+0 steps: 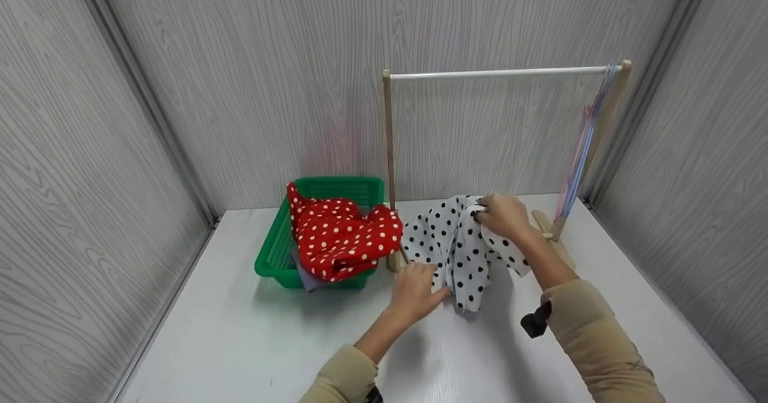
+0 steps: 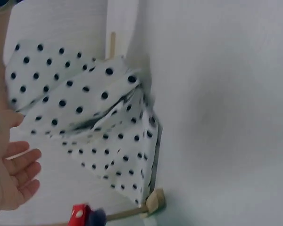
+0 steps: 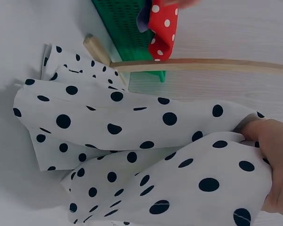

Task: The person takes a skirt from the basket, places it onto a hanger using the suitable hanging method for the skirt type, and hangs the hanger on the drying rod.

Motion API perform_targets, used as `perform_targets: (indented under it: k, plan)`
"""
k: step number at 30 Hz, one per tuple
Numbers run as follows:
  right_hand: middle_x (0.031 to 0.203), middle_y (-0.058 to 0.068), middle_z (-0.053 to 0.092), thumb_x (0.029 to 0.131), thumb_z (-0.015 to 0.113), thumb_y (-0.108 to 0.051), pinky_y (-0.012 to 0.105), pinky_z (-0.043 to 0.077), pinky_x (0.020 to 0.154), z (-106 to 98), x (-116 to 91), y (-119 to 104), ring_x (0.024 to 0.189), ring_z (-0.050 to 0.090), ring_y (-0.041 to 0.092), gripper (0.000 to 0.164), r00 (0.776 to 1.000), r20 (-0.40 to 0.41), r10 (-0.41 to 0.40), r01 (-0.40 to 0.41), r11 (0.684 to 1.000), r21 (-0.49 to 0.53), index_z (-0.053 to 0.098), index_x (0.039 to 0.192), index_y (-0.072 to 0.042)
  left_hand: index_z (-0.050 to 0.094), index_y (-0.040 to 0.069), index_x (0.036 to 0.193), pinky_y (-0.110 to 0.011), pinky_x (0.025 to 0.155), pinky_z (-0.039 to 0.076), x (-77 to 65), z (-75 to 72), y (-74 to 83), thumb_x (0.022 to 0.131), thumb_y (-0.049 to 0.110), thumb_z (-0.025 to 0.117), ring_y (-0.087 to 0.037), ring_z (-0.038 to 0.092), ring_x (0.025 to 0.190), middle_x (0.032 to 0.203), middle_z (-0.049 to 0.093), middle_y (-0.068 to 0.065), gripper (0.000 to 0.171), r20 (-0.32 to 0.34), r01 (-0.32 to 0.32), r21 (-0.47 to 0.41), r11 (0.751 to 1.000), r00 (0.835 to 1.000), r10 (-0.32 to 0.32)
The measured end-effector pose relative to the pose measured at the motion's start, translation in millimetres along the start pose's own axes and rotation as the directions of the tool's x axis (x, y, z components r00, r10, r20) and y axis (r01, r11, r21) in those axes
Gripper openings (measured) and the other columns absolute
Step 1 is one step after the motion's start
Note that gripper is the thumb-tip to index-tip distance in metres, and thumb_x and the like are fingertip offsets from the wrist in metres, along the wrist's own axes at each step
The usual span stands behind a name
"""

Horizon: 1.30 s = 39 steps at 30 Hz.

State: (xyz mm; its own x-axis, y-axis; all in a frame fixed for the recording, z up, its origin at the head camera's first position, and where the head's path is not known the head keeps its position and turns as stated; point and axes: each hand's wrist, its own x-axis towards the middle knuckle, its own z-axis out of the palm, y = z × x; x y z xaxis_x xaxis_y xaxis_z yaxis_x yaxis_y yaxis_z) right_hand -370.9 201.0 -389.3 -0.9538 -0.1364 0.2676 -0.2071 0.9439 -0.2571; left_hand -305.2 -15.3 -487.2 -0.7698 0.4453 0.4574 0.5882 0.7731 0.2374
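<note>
Cloth (image 1: 461,244) with black dots, pinched by right hand (image 1: 505,215), fingers (image 3: 255,128) partly hidden, left hand (image 1: 414,292) spread nearby

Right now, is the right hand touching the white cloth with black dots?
Touching. The right wrist view shows the right hand gripping the white dotted cloth, its fabric bunched there.

Two hands (image 1: 414,290) (image 1: 505,216), two dotted cloths (image 1: 447,229) (image 1: 330,232), one purple cloth (image 1: 308,279), one basket (image 1: 273,253), one rack (image 1: 498,74)
</note>
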Motion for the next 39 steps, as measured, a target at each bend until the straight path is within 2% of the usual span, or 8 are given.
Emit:
perform_targets:
  k: [2,5,12,19,24,30,35,39]
  plan:
    - [0.101,0.016,0.067,0.083,0.059,-0.01,0.046,0.048,0.071,-1,0,-3,0.083,0.064,0.032,0.028,1.0,-0.009,-0.009,0.009,1.0,0.017,0.067,0.107,0.001,0.062,0.005,0.101,-0.031,0.073,0.042,1.2,18.2,11.2,0.079,0.05,0.065,-0.018,0.054,0.082,0.088,0.062,-0.004,0.05,0.1,0.082,0.007,0.997,0.992,-0.082]
    - [0.08,0.011,0.066,0.079,0.058,-0.008,0.039,0.043,0.058,-3,0,-6,0.064,0.054,0.023,0.02,0.999,-0.019,-0.025,0.026,0.999,0.034,0.07,0.093,0.0,0.06,0.002,0.109,-0.033,0.074,0.04,5.1,39.6,23.7,0.076,0.057,0.065,-0.02,0.054,0.086,0.093,0.061,-0.007,0.065,0.148,0.176,-0.008,0.984,0.974,-0.172]
    - [0.073,0.006,0.063,0.077,0.06,-0.008,0.035,0.038,0.054,-6,-3,-11,0.057,0.044,0.017,0.012,0.998,-0.043,-0.045,0.048,0.997,0.061,0.07,0.083,-0.003,0.053,0.004,0.114,-0.039,0.078,0.039,19.8,62.4,46.2,0.069,0.066,0.064,-0.024,0.053,0.093,0.102,0.059,-0.008,0.078,0.079,0.372,-0.085,0.924,0.927,-0.366]
    - [0.076,0.008,0.066,0.075,0.061,-0.007,0.039,0.042,0.058,-7,-6,-8,0.059,0.049,0.018,0.015,0.996,-0.068,-0.059,0.066,0.992,0.107,0.071,0.085,-0.002,0.057,0.006,0.097,-0.042,0.07,0.04,24.7,76.0,48.6,0.071,0.039,0.073,-0.022,0.058,0.077,0.083,0.062,-0.005,0.045,0.017,0.482,-0.265,0.835,0.868,-0.496]
    - [0.075,0.007,0.066,0.077,0.063,-0.007,0.041,0.044,0.059,-10,-13,7,0.06,0.051,0.019,0.008,0.981,-0.054,-0.184,0.186,0.982,0.034,0.069,0.081,-0.003,0.061,0.006,0.079,-0.037,0.062,0.039,16.8,77.0,31.6,0.07,0.006,0.068,-0.018,0.055,0.061,0.067,0.059,-0.001,0.012,-0.021,0.436,-0.265,0.86,0.889,-0.457]
    - [0.076,0.004,0.067,0.079,0.07,-0.013,0.038,0.046,0.054,-16,-27,24,0.061,0.058,0.018,0.006,0.952,0.06,-0.299,0.305,0.941,-0.15,0.065,0.079,-0.009,0.059,0.006,0.072,-0.034,0.059,0.037,16.4,61.1,2.1,0.067,-0.003,0.066,-0.019,0.052,0.058,0.063,0.057,-0.003,0.013,-0.072,0.367,-0.118,0.923,0.924,-0.377]
    - [0.074,0.006,0.065,0.075,0.07,-0.009,0.047,0.045,0.066,-11,-41,31,0.056,0.055,0.02,0.012,0.946,0.16,-0.283,0.319,0.902,-0.291,0.067,0.087,-0.008,0.06,0.006,0.076,-0.035,0.066,0.041,23.5,44.0,-14.3,0.07,-0.001,0.069,-0.022,0.057,0.07,0.074,0.059,-0.006,0.013,-0.121,0.3,0.015,0.954,0.947,-0.296]
    - [0.082,0.012,0.063,0.077,0.062,0.004,0.055,0.046,0.075,1,-55,38,0.072,0.062,0.032,0.019,0.946,0.221,-0.237,0.299,0.901,-0.314,0.066,0.094,-0.001,0.061,0.006,0.08,-0.033,0.068,0.041,29.8,32.4,-17.5,0.068,-0.001,0.071,-0.022,0.056,0.075,0.079,0.059,-0.007,0.017,-0.207,0.238,0.097,0.966,0.954,-0.214]
